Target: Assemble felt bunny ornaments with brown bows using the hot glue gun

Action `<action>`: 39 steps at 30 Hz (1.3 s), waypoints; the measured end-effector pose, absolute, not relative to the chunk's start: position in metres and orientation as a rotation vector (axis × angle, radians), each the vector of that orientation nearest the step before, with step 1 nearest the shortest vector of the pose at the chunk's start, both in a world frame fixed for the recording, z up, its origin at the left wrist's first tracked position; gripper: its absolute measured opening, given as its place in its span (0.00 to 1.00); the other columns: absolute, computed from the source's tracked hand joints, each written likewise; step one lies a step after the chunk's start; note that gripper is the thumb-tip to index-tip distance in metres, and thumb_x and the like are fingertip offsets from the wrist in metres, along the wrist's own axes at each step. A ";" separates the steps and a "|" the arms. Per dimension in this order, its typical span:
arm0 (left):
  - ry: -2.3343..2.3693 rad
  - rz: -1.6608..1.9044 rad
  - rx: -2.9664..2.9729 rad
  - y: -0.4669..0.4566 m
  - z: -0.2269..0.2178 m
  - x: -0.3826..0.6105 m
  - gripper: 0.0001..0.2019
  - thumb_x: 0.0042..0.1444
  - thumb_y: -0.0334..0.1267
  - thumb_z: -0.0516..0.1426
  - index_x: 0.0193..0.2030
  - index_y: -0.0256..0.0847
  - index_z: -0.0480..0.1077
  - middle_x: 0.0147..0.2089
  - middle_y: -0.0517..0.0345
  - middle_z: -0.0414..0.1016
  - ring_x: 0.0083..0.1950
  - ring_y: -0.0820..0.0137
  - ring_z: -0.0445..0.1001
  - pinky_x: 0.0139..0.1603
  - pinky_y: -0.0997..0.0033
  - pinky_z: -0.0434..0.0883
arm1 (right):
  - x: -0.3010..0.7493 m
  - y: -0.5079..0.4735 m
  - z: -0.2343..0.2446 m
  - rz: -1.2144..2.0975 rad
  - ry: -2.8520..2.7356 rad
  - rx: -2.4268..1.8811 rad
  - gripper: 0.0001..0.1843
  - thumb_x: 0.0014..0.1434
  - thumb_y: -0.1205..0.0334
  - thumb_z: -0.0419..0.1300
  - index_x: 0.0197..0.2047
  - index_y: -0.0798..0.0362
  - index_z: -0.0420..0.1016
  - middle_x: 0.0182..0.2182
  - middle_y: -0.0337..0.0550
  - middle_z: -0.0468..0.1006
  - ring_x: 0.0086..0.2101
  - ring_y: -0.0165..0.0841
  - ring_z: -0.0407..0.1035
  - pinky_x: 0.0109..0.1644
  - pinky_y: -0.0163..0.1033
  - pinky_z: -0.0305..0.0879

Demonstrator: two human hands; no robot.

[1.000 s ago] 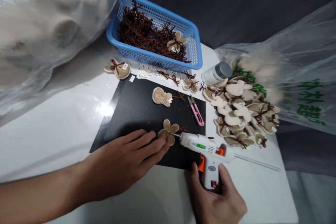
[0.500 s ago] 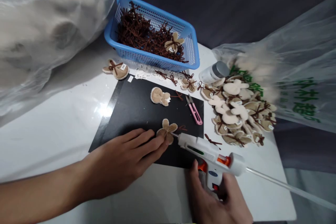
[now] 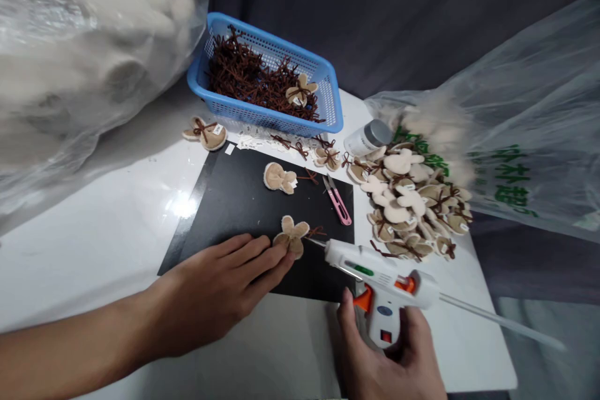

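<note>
My left hand [image 3: 234, 275] reaches in from the left, its fingertips holding a small beige fabric bunny [image 3: 293, 231] down on the black mat [image 3: 225, 200]. The thumb is mostly hidden. My right hand [image 3: 389, 362] is closed around the handle of a white glue gun [image 3: 370, 275] with an orange trigger and a clear glue stick out of its back. Just right of the bunny's middle is the nozzle tip, a small gap from it. A brown bow [image 3: 316, 232] lies behind the nozzle. Another fabric bunny [image 3: 280, 177] and pink thread snips [image 3: 337, 201] rest farther up the mat.
A blue basket [image 3: 267, 119] of brown bows stands at the back. To the right are a pile of bunnies [image 3: 412, 200], a grey-lidded jar [image 3: 368, 137] and a clear bag [image 3: 515, 137]. A large filled plastic bag [image 3: 94, 62] bulks at the left. White labels [image 3: 250, 139] lie below the basket.
The glue gun's nozzle has drawn back slightly right from the bunny's middle. The trigger stands farther out from the handle. My left hand stays on the bunny. The view has shifted a little.
</note>
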State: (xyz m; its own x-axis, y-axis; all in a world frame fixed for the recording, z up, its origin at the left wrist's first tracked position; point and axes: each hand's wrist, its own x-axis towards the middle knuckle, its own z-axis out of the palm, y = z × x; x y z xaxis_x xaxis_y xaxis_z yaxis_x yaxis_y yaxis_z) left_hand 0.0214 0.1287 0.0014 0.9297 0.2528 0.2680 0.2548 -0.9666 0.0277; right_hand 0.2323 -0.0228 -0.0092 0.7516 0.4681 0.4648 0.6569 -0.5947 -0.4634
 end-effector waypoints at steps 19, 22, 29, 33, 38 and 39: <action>-0.426 -0.324 -2.972 0.129 -0.002 0.021 0.29 0.68 0.42 0.56 0.75 0.39 0.68 0.78 0.52 0.66 0.70 0.58 0.68 0.69 0.57 0.63 | 0.269 -0.035 -0.008 0.043 -0.681 -2.435 0.37 0.46 0.30 0.72 0.46 0.54 0.81 0.37 0.47 0.79 0.31 0.39 0.68 0.36 0.45 0.68; -0.415 -0.334 -2.978 0.131 -0.001 0.021 0.30 0.66 0.42 0.58 0.74 0.38 0.70 0.78 0.52 0.66 0.69 0.57 0.69 0.68 0.56 0.65 | 0.273 -0.035 -0.011 -0.023 -0.822 -2.371 0.32 0.53 0.33 0.70 0.45 0.53 0.79 0.38 0.46 0.78 0.34 0.40 0.68 0.37 0.43 0.66; -0.380 -0.360 -3.003 0.134 0.004 0.021 0.27 0.58 0.39 0.62 0.66 0.40 0.77 0.78 0.55 0.67 0.69 0.56 0.70 0.65 0.55 0.70 | 0.280 -0.037 -0.016 -0.032 -0.934 -2.350 0.28 0.58 0.37 0.70 0.48 0.53 0.77 0.41 0.47 0.78 0.39 0.42 0.71 0.40 0.42 0.68; -0.440 -0.429 -3.019 0.133 0.000 0.021 0.33 0.61 0.37 0.60 0.74 0.37 0.68 0.77 0.53 0.69 0.68 0.58 0.71 0.65 0.58 0.70 | 0.275 -0.036 -0.015 0.054 -0.780 -2.352 0.31 0.55 0.37 0.72 0.49 0.53 0.78 0.38 0.45 0.81 0.34 0.39 0.73 0.37 0.40 0.70; -0.470 -0.448 -3.043 0.132 0.001 0.022 0.31 0.64 0.34 0.57 0.74 0.37 0.68 0.74 0.51 0.73 0.67 0.59 0.72 0.66 0.60 0.67 | 0.258 -0.030 -0.011 0.077 -0.681 -2.302 0.37 0.50 0.36 0.75 0.53 0.53 0.77 0.36 0.44 0.84 0.31 0.37 0.75 0.35 0.38 0.72; -0.466 -0.441 -3.047 0.132 0.002 0.022 0.31 0.64 0.33 0.57 0.74 0.36 0.68 0.73 0.50 0.73 0.67 0.59 0.72 0.65 0.60 0.67 | 0.255 -0.029 -0.010 0.087 -0.696 -2.287 0.37 0.50 0.37 0.75 0.53 0.54 0.77 0.35 0.44 0.84 0.30 0.36 0.75 0.35 0.38 0.72</action>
